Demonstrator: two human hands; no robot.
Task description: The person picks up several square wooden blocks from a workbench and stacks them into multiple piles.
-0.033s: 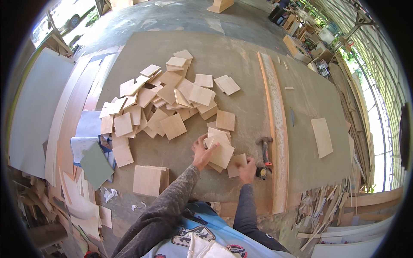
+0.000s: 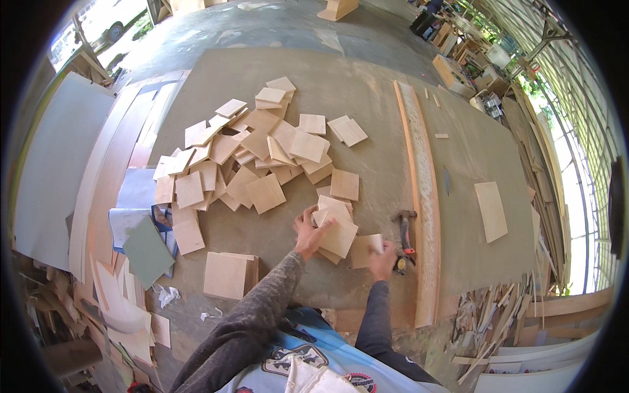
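Observation:
My left hand (image 2: 309, 234) is closed on the left edge of a small stack of thin, square wooden pieces (image 2: 339, 236), thumb over the top one and fingers along the side. To the right of the stack, one more wooden square (image 2: 362, 251) lies by my right hand (image 2: 383, 262). The right fingers are closed round a small pale piece (image 2: 377, 243) at that square's right edge; its kind is unclear. Just right of this hand are a hammer (image 2: 405, 230) with a red and black handle and a tape measure (image 2: 400, 264).
A loose heap of wooden squares (image 2: 265, 193) spreads over the table's (image 2: 354, 72) left half. Nearer me stands a neat block of squares (image 2: 226, 275). A long wooden strip (image 2: 419, 164) runs along the right side, with a pale panel (image 2: 490, 211) beyond. Papers (image 2: 124, 226) lie left.
My right hand has shifted slightly to the right, and the pale piece in its fingers shows more clearly. The left hand keeps its hold on the stack.

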